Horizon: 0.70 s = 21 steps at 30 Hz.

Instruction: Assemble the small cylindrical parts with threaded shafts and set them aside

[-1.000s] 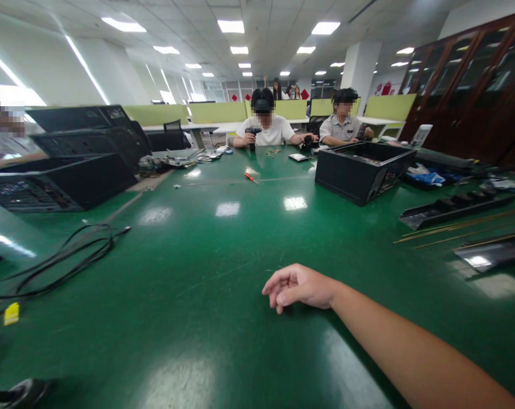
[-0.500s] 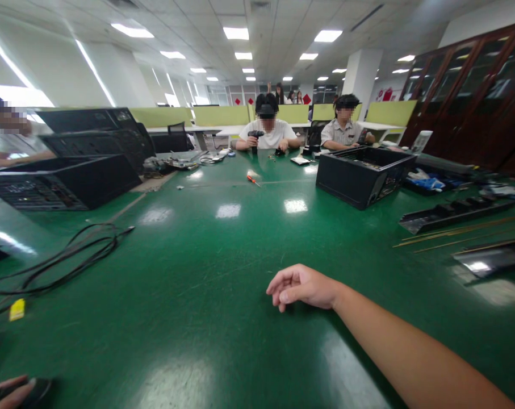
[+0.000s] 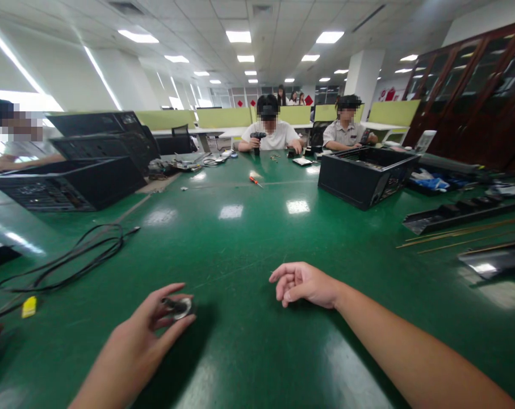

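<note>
My left hand [image 3: 149,326] is above the lower left part of the green table [image 3: 223,255]. Its fingers and thumb close around a small dark round part [image 3: 183,308] with a shiny metal face, whose exact kind I cannot make out. To the right of it, my right hand [image 3: 304,285] rests near the middle of the table, side-on, with loosely bent fingers apart from one another and nothing in them. A gap of bare table surface lies between both hands.
Black cables [image 3: 78,255] with a yellow tag [image 3: 29,307] lie left. Computer cases stand at left [image 3: 108,179] and right [image 3: 363,179]. An orange screwdriver [image 3: 254,180] lies ahead. Metal strips [image 3: 457,213] and thin rods [image 3: 457,232] are at right. A person opposite holds a power drill [image 3: 257,137].
My left hand has come in from the lower left edge, carrying the small dark part over the table. My right hand has hardly moved. The view has shifted slightly.
</note>
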Tool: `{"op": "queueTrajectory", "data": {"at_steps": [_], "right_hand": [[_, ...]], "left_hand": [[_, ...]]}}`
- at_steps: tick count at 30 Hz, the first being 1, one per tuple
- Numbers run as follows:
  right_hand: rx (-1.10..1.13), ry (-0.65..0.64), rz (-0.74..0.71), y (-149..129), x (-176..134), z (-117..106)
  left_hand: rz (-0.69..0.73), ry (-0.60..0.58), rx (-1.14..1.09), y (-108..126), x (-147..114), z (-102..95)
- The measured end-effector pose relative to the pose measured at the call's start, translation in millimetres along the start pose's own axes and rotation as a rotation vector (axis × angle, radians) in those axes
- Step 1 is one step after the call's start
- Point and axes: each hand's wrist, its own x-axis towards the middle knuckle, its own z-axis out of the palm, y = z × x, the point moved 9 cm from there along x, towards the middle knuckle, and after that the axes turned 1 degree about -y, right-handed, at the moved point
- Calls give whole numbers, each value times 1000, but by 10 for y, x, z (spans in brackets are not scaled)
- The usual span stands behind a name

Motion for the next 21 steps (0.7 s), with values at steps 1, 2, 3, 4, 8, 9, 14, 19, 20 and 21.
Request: {"op": "queueTrajectory", "data": {"at_steps": [1, 2, 3, 4, 8, 9, 14, 19, 20, 21], "right_hand": [[-17, 50, -25, -24, 6, -62], [-34, 117, -55, -56, 7, -139], [-44, 196, -84, -90, 2, -227], [-47, 274, -108, -120, -9, -311], [0, 425, -148, -173, -46, -486], [14, 420, -162, -184, -45, -486], [-6, 334, -281, -268, -50, -403], [-321, 314, -452, -461, -182, -238], [-405, 316, -467, -497, -213, -190], [-507, 313, -479, -533, -242, -131]], "left_hand": [[29, -80, -66, 175, 66, 209], [81, -145, -113, 396, 121, 409], [142, -210, -135, 634, 163, 605], [205, -267, -153, 864, 191, 782], [385, -401, -200, 1387, 234, 1205], [413, -406, -214, 1408, 240, 1237], [432, -381, -235, 1167, 273, 1226], [361, -217, -224, 928, 334, 1100], [362, -211, -238, 916, 334, 1098], [366, -209, -257, 912, 332, 1098]]}}
